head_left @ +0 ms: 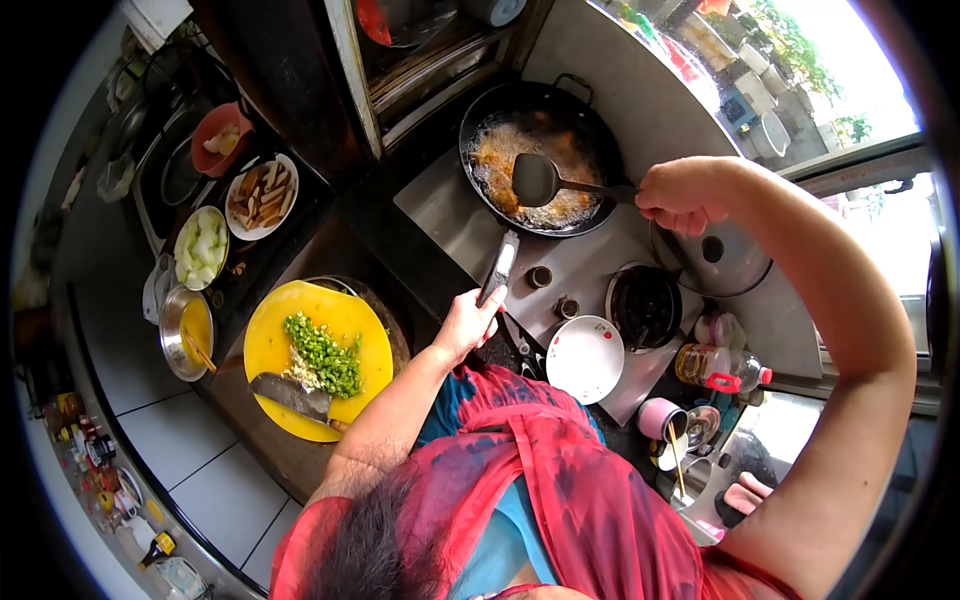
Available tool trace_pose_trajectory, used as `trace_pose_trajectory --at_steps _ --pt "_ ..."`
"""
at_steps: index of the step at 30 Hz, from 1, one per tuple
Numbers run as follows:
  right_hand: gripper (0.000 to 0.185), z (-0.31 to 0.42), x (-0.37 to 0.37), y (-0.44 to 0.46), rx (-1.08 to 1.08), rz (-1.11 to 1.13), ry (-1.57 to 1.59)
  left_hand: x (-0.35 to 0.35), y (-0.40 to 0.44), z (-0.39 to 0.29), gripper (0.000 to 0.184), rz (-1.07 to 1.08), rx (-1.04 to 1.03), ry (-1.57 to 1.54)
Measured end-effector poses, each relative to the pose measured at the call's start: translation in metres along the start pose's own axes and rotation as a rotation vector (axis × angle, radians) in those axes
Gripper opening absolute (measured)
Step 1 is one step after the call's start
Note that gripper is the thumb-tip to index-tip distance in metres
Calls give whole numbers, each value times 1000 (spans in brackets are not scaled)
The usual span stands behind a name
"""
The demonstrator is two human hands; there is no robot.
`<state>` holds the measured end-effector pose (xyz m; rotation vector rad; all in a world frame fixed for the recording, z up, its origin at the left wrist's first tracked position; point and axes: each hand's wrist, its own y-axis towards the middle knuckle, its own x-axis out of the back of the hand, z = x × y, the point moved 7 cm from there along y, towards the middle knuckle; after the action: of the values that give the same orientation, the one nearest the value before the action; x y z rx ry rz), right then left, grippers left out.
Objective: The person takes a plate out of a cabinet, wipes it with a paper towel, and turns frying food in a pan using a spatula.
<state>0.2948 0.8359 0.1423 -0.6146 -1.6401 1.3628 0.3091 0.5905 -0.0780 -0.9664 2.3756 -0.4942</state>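
A black wok (pixel 607 150) sits on the stove with bubbling oil and browned food (pixel 495 160) in it. My left hand (pixel 468 325) is closed round the wok's handle (pixel 499 262). With my right hand (pixel 684 196) I grip the handle of a dark spatula (pixel 537 180), whose blade hangs over the oil. Whether the blade touches the food I cannot tell. Below the wok, a white bowl (pixel 585 360) with red marks stands near two stove knobs (pixel 539 277).
A yellow cutting board (pixel 268 330) at left bears chopped green pieces (pixel 325 352) and a cleaver (pixel 290 394). Beyond it are a plate of brown strips (pixel 262 196), pale green chunks (pixel 201 248) and a metal bowl (pixel 172 340). An oil bottle (pixel 705 366) and glass lid (pixel 735 265) stand at right.
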Motion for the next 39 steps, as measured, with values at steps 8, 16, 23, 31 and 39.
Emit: trace_pose_trajectory --at_steps 8,16,23,31,39 --pt "22 -3 10 27 -120 155 70 -3 -2 -2 35 21 8 -14" --pt "20 18 30 -8 297 -877 -791 1 -2 0 35 39 64 -8" --pt "21 28 22 -41 283 -887 -766 -6 6 10 32 227 220 -384" --pt "33 51 18 -22 418 -790 -1009 -5 7 13 33 114 165 -330" --pt "31 18 28 12 107 -388 -612 -6 5 11 34 90 170 -299"
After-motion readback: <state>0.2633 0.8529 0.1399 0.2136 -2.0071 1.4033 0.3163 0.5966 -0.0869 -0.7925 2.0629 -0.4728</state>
